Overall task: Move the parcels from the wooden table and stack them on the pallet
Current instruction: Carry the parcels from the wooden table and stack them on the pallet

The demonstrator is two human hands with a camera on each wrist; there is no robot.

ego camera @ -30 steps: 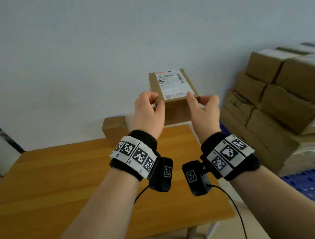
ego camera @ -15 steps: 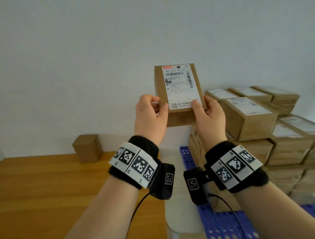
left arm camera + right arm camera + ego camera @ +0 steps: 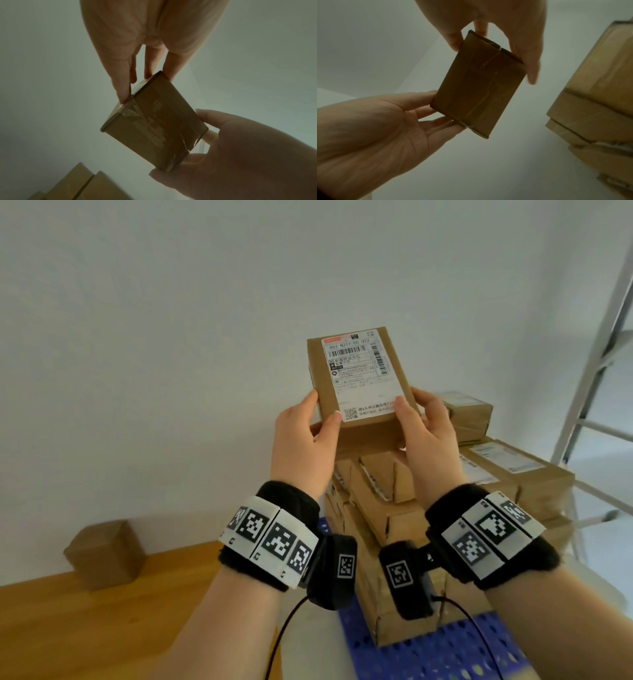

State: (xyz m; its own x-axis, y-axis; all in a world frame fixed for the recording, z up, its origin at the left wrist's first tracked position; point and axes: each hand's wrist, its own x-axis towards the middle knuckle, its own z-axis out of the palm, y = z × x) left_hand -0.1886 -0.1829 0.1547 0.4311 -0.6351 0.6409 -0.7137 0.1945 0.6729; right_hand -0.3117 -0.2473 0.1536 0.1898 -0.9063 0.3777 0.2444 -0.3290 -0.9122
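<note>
**A:** Head view: what do you see?

**B:** I see both hands, left [image 3: 303, 446] and right [image 3: 428, 436], pinching the parcel [image 3: 359, 378] by its near corners, high above the stack [image 3: 387, 501] on the pallet [image 3: 445, 652]. One box [image 3: 102, 556] waits on the table [image 3: 102, 621], far left.

**A:** Left wrist?

**B:** Only fingertips [image 3: 122, 94] on the edge; I fear it slips.

**A:** Right wrist?

**B:** Same thin grip; dropped crooked, it could topple off.

Brown parcel [image 3: 363, 378], blue pallet [image 3: 445, 655]
</note>
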